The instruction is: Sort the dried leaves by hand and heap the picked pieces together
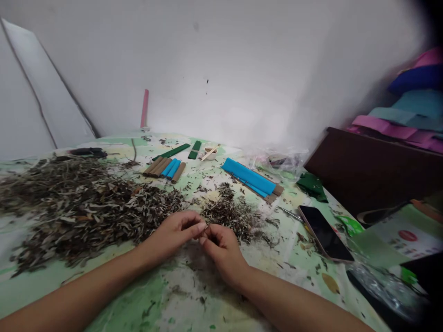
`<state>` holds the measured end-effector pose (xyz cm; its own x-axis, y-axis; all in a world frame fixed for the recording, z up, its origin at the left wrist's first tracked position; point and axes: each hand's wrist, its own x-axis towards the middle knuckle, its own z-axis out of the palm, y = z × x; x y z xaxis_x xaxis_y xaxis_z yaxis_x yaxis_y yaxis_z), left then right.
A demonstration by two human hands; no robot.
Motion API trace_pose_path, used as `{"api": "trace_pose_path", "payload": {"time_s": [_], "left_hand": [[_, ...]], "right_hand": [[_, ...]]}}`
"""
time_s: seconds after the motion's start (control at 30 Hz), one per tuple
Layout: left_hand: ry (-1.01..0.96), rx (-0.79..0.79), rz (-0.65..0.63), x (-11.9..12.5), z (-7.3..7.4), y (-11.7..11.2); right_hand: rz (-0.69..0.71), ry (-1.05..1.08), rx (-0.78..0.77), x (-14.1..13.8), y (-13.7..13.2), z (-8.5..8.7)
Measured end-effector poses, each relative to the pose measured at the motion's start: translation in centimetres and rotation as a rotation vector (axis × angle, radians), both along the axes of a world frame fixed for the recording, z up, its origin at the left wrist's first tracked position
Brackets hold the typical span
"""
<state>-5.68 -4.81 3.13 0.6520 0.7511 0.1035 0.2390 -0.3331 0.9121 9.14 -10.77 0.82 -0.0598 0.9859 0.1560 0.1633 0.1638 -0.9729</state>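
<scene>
My left hand [185, 227] and my right hand [221, 249] meet at the fingertips over the near side of a small heap of dried leaves [230, 210]. Thumb and fingers of each are pinched together, and whatever they hold is too small to make out. Left of them spreads a much larger heap of dried leaves [97, 207]. Beyond the hands lie several short brown rolls [156, 167] with blue rolls [171, 168] among them. A stack of blue and brown paper strips [251, 177] rests further right.
A phone [325, 233] and scissors [290, 213] lie to the right. Behind the rolls are green strips [171, 151] and a small cup [210, 153] with a stick across it. A plastic bag [280, 161] sits at the back. Coloured stacks [411, 113] top a dark cabinet [346, 170].
</scene>
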Motion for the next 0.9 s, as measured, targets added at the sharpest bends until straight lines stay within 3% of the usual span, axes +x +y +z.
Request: {"api": "trace_pose_path", "payload": {"time_s": [0.17,0.23,0.33,0.43,0.53,0.6,0.67,0.77,0.9], "left_hand": [[0.159,0.223,0.017,-0.2,0.5,-0.1],[0.209,0.331,0.057,-0.6,0.9,0.1],[0.375,0.632,0.244,-1.5,1.7,0.7],[0.563,0.909,0.45,-2.5,2.3,1.5],[0.612,1.035,0.556,-2.9,2.1,2.0],[0.601,1.048,0.487,-2.7,1.7,1.9],[0.586,1.017,0.337,-2.2,1.2,1.5],[0.571,0.96,0.144,-1.3,0.2,0.7],[0.569,0.962,0.145,-1.0,-1.2,0.5]], "right_hand": [[-0.041,-0.07,-0.023,-0.3,-0.1,-0.1],[-0.046,-0.018,-0.04,0.4,0.2,1.0],[-0.132,-0.024,-0.005,2.3,0.9,3.7],[-0.167,-0.323,0.039,4.1,1.4,6.4],[-0.077,-0.766,0.042,4.7,1.2,7.5],[-0.01,-1.031,0.048,4.7,0.9,7.5],[0.02,-1.237,0.045,4.7,0.8,7.5],[0.059,-1.432,0.005,5.3,0.9,7.6],[0.136,-1.509,-0.004,6.0,1.2,7.6]]}}
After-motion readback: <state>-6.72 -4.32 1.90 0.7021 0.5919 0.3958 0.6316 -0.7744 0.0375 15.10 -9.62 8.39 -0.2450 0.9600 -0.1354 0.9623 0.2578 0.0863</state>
